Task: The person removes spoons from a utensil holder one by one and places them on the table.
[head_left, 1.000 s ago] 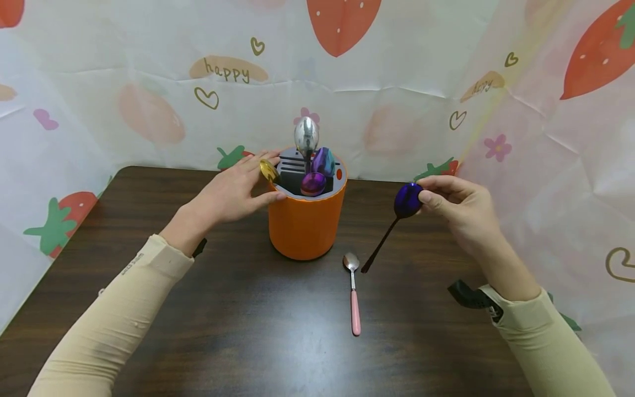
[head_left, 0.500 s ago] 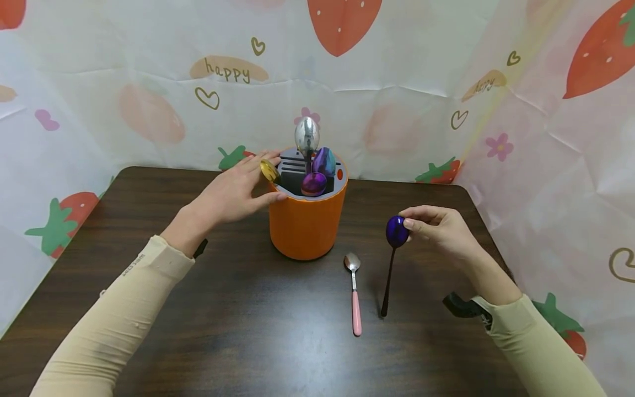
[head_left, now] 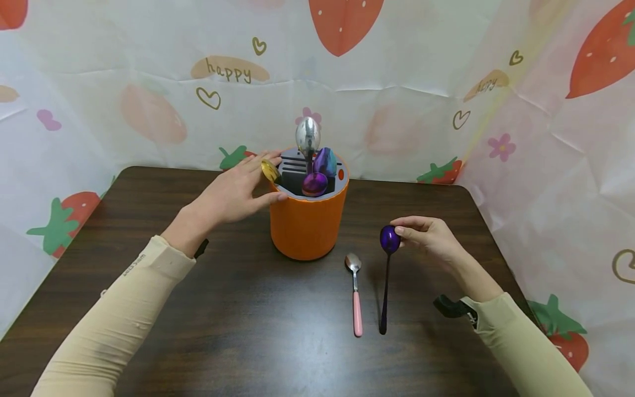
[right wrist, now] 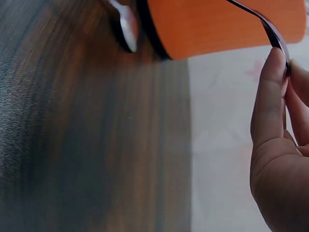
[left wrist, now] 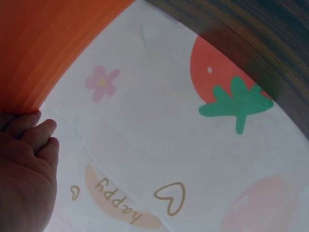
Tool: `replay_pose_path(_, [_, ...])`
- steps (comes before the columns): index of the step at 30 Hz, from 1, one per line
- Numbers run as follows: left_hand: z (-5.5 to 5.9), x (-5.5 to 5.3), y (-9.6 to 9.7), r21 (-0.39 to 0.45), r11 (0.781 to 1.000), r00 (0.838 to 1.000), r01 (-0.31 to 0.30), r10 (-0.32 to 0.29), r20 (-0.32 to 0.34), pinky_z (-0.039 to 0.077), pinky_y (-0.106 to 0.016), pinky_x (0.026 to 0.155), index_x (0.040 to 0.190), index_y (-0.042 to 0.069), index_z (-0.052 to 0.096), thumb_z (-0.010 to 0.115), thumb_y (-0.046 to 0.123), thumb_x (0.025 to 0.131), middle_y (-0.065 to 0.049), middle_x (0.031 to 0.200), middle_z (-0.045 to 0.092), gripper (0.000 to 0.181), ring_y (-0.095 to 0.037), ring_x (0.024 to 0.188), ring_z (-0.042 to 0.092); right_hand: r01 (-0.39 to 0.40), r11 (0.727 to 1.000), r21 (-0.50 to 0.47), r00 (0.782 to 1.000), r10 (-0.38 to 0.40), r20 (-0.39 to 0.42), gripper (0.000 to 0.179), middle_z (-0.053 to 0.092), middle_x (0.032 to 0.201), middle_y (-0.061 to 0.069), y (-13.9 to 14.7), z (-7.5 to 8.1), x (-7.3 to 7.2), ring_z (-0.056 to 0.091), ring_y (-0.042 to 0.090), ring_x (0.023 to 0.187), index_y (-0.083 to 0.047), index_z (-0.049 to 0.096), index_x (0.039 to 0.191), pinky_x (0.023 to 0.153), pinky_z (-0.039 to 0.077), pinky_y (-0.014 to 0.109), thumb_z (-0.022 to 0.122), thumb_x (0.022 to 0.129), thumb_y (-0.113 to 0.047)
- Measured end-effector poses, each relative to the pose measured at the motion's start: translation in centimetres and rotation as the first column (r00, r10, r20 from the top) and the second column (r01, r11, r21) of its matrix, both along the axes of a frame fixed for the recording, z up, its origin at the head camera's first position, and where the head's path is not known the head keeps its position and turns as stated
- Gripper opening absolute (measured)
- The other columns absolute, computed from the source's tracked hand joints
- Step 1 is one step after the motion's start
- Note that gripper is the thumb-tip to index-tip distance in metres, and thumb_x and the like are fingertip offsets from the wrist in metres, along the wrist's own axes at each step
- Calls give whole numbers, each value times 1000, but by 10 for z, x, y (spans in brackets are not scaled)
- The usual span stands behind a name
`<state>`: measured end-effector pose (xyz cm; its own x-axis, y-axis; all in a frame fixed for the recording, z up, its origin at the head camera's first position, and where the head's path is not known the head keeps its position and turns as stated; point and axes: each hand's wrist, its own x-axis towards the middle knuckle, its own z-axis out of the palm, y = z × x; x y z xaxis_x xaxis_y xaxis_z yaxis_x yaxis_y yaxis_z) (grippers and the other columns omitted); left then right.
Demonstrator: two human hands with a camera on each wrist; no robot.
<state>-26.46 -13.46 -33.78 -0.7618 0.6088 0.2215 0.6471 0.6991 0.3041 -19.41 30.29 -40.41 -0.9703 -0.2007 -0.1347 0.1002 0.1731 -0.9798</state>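
My right hand (head_left: 430,238) pinches a dark purple spoon (head_left: 390,239) by its bowl, between thumb and fingers. The spoon's long thin handle points down toward me, its end right at the tabletop. In the right wrist view the fingertips meet on the edge of the bowl. My left hand (head_left: 233,190) rests with extended fingers and thumb against the rim of an orange cutlery holder (head_left: 305,229). Inside the holder stand a silver spoon (head_left: 308,135), a gold one (head_left: 270,171), a purple one (head_left: 315,184) and a blue-purple utensil (head_left: 325,162), bowls or heads up.
A small spoon with a pink handle (head_left: 357,314) lies on the dark wooden table (head_left: 238,331), just left of the purple spoon's handle. Behind the table hangs a white sheet (head_left: 347,110) printed with strawberries. It also runs along the right side.
My right hand has moved left and toward me with the purple spoon, swinging its handle from slanted to nearly parallel with the pink-handled spoon. The left hand has stayed at the holder.
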Motion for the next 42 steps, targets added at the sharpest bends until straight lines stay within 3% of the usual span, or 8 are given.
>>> replay_pose_path(5, [0,0,0,0,1000,1000,-1,1,8,16,-50,129,166,14,28,54,69,99,-1,172,23,90,-27,159,20,-7,991,-133,997,17,77,15,75,105,1,-1,-16,-7,71,10,80,-14,81,107,77,61,26,70,100,-7])
replay_pose_path(9, [1,0,0,2,1000,1000,-2,2,7,18,-51,128,166,15,28,54,69,98,-2,172,24,90,-26,159,21,-10,987,-160,994,27,109,16,76,105,2,-1,-28,-12,73,10,85,-8,79,111,82,62,28,68,101,-4])
replay_pose_path(18, [1,0,1,-4,1000,1000,-9,9,10,19,-51,128,166,16,28,54,71,98,-1,172,24,91,-27,158,22,2,999,-42,991,3,130,37,75,103,-1,-5,-53,-19,72,8,84,18,62,131,79,62,26,67,101,-4])
replay_pose_path(25, [1,0,1,-4,1000,1000,-4,4,13,19,-51,128,166,15,29,53,70,98,1,172,22,91,-28,158,22,1,996,87,995,-10,102,37,74,93,0,-15,-63,-18,71,8,73,17,65,128,74,63,26,69,101,-8])
replay_pose_path(35, [-2,-1,1,13,1000,999,19,-19,-26,17,-50,129,164,10,32,56,66,99,2,172,23,89,-26,158,23,6,975,223,999,-13,32,29,75,93,4,-22,-69,-15,71,10,70,13,71,121,69,62,26,70,101,-8])
replay_pose_path(42, [-2,-1,1,21,1000,1000,8,-8,-13,18,-50,128,166,16,30,55,69,98,4,172,23,89,-24,158,21,27,954,299,999,-19,-30,26,76,95,10,-26,-73,-14,72,11,72,11,74,116,68,62,26,69,101,-10])
